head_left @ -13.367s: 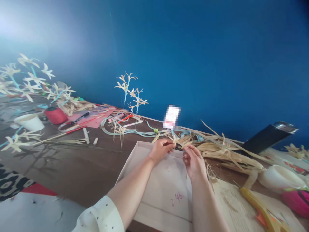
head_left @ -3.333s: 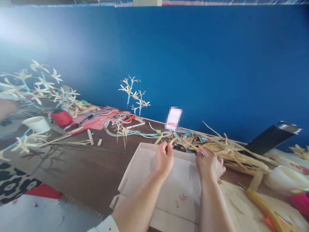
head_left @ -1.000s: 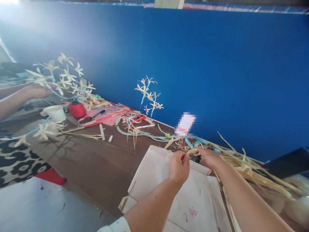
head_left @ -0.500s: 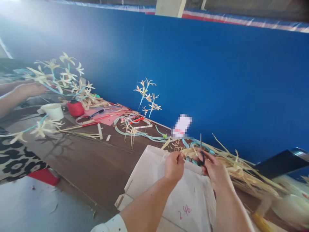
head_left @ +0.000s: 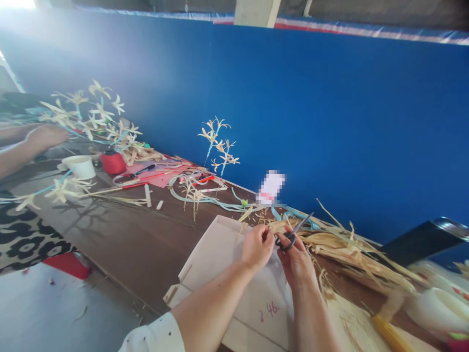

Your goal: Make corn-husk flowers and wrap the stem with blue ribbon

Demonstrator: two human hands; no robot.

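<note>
A blue wall (head_left: 330, 107) spans the upper frame; a white cup (head_left: 83, 167) and red spool (head_left: 113, 163) stand at left, a black cylinder (head_left: 417, 243) slants at right.

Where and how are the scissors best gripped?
Probably by the black loops, from the near side: they sit toward the wearer, while the blade points up and right, toward the blue wall. The right hand holds them by the loops.

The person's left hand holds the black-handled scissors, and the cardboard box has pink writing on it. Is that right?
Not quite: the head view shows the black-handled scissors in the right hand, not the left hand. The cardboard box does have pink writing.
</note>
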